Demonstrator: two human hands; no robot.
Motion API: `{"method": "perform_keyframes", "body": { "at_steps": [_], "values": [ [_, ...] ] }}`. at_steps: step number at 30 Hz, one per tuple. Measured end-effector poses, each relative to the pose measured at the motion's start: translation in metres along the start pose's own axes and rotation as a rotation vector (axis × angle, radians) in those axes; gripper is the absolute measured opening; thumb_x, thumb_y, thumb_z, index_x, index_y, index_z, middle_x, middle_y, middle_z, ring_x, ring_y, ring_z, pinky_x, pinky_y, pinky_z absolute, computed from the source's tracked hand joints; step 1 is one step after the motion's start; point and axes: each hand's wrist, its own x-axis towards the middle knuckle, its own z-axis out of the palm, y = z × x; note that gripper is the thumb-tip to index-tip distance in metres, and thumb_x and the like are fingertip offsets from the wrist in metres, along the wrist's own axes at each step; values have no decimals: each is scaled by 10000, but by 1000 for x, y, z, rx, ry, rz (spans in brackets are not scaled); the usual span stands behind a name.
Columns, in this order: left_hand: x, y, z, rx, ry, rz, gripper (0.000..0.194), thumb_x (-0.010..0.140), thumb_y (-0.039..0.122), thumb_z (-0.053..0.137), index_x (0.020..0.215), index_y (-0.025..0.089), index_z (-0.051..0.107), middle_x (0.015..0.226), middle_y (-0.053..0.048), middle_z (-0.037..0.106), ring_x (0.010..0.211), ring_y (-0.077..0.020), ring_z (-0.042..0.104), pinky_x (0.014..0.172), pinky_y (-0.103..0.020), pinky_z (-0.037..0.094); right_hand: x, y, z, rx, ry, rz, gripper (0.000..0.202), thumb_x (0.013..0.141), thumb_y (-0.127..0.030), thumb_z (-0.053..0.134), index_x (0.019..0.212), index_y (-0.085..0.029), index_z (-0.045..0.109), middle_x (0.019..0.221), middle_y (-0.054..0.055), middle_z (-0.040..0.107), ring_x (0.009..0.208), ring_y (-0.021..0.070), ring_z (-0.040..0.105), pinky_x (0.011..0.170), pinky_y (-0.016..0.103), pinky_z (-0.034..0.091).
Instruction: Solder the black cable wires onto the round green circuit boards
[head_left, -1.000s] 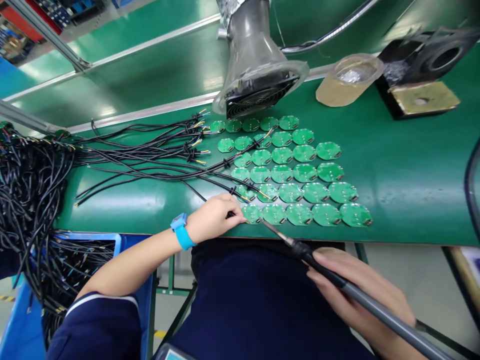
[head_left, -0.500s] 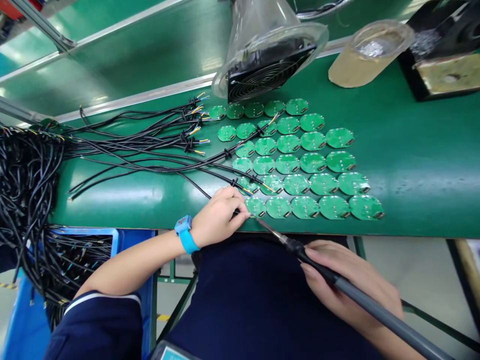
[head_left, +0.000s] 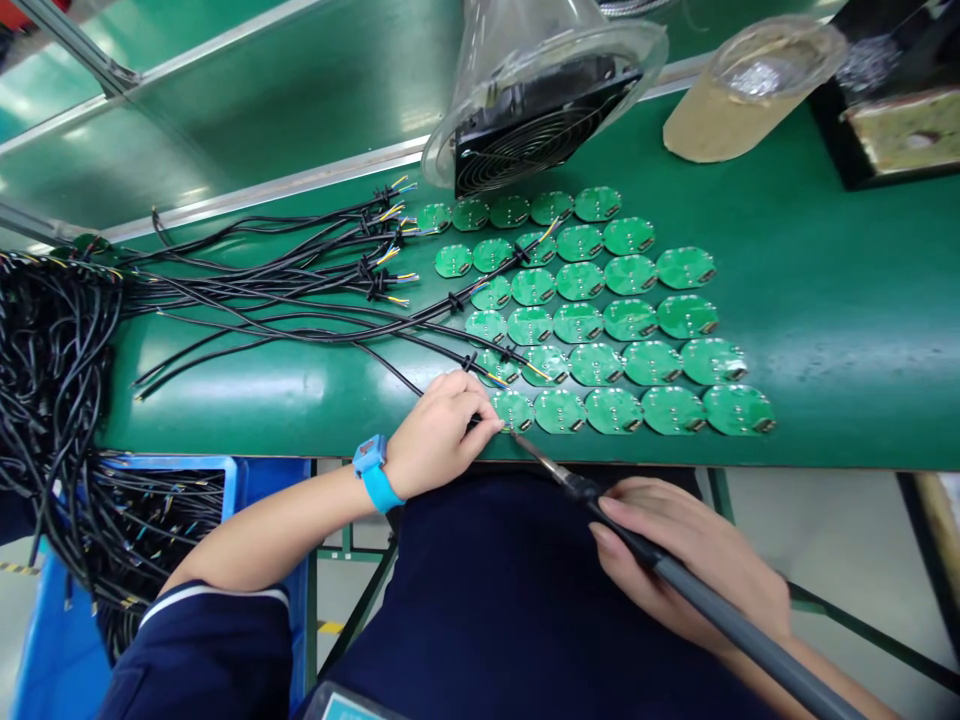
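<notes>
Fingers of the left hand [head_left: 442, 430] pinch a thin black cable [head_left: 390, 365] at the nearest round green circuit board [head_left: 513, 409], which lies at the green bench mat's [head_left: 825, 300] front edge, six o'clock of the board rows. At four o'clock, the right hand [head_left: 694, 560] is clamped around a grey-handled soldering iron [head_left: 675, 580], its tip touching that board.

The left forearm comes in bare from the lower left, out of a dark blue sleeve with a white edge, and runs up and to the right; a blue band sits on its wrist. The left hand [head_left: 442, 432] lies knuckles up, fingers curled together and pinched shut at the tips, thumb tucked under. The right hand [head_left: 694, 565] sits lower and to the right, back of the hand up, fingers wrapped closed in a pen-like grip, index finger stretched forward along the top. The two hands are near each other but not touching.
</notes>
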Motion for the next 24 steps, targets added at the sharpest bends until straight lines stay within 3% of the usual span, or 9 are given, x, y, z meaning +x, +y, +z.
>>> {"method": "perform_keyframes", "body": {
  "at_steps": [11, 24],
  "values": [
    [-3, -3, 8, 42, 97, 44, 85, 867, 188, 542, 792, 149, 552, 864, -59, 550, 884, -171, 524, 844, -339, 440, 5, -4, 0, -47, 6, -9, 190, 840, -127, 555, 1025, -152, 523, 691, 28, 621, 634, 146, 624, 594, 265, 549],
    [-3, -4, 8, 49, 79, 37, 92, 864, 196, 538, 780, 160, 551, 889, -61, 556, 908, -177, 537, 853, -351, 447, 1, -4, 1, -22, -16, 16, 208, 833, -130, 558, 1034, -182, 535, 678, 6, 616, 622, 136, 622, 587, 254, 543]
  ]
}}
